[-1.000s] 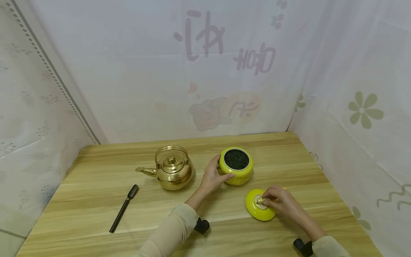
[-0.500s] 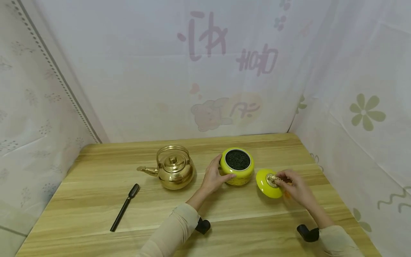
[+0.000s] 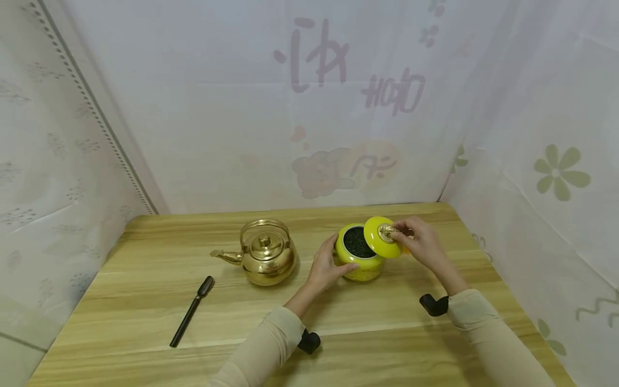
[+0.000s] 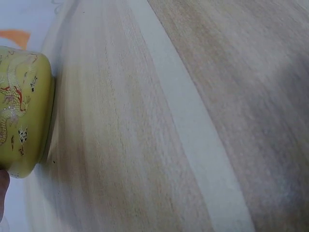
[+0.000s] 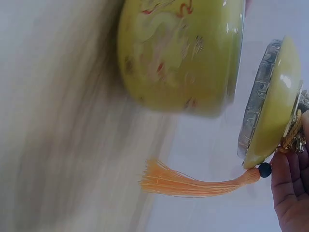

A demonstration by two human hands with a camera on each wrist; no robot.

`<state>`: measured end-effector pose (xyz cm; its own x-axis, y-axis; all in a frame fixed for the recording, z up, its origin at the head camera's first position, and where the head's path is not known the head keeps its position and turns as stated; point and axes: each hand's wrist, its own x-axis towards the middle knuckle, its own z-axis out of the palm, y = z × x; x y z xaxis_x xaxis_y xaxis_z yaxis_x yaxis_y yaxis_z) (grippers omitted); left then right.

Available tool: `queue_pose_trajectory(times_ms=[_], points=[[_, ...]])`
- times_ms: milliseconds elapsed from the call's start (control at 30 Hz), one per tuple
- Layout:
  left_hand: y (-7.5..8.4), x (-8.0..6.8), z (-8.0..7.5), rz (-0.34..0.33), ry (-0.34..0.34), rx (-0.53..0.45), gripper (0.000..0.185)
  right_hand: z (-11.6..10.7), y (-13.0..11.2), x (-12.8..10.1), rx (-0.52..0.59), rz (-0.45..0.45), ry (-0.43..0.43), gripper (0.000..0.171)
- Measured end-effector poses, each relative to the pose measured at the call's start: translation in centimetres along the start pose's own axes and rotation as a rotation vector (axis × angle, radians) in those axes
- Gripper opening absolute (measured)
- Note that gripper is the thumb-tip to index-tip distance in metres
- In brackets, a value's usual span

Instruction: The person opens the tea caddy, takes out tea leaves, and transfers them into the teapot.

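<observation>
The right hand [image 3: 420,244], pinching the gold knob of the round yellow ceramic lid [image 3: 382,237], has lifted it off the wooden table [image 3: 145,301] to tilt above the yellow ceramic tea jar [image 3: 360,260], which the left hand [image 3: 325,266] grips steady; closing looks imminent.
</observation>
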<state>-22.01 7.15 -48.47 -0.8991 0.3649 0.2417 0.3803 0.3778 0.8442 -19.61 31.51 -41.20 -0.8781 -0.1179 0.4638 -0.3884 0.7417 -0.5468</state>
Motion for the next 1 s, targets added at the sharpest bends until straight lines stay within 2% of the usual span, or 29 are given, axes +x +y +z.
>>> queue_pose_trajectory(times_ms=[367,733,1000], points=[[0.4,-0.1,0.0,-0.036,-0.018,-0.017,0.089,2.2,-1.8,2.6,0.021,-0.006,-0.127,0.014],[0.4,-0.1,-0.1,-0.05,-0.035,-0.004,0.09,3.2,-2.2,3.0,0.017,0.006,-0.204,0.012],[0.3,0.0,-0.1,-0.049,-0.031,0.002,0.09,3.3,-2.4,3.1,-0.011,-0.001,-0.224,0.009]])
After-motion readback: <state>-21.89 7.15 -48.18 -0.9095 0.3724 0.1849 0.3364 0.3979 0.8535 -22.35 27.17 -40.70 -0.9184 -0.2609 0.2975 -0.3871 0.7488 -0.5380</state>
